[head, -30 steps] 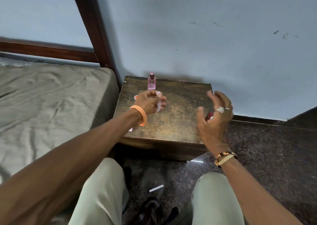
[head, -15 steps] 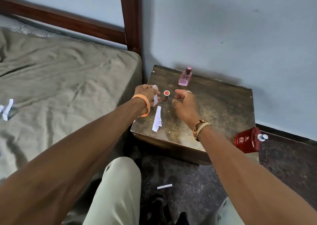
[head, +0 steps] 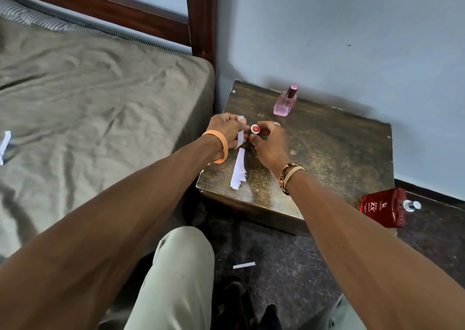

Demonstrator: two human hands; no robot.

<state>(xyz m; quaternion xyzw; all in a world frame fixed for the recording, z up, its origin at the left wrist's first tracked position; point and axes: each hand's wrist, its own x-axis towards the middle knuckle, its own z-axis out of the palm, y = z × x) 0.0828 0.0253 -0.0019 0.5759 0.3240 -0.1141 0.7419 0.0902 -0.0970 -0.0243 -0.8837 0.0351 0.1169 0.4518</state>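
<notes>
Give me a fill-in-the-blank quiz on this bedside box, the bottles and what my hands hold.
The left hand holds a white paper strip; the right hand pinches a small round silver-rimmed object whose top is ____.
The pink glass perfume bottle stands ____ on the dark wooden box.
The red perfume bottle with a silver sprayer lies on its ____.
Missing words: red; upright; side.

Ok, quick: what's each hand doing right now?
Left hand: pinches a white paper strip.
Right hand: thumb and fingers curled round a small red-topped container.
</notes>
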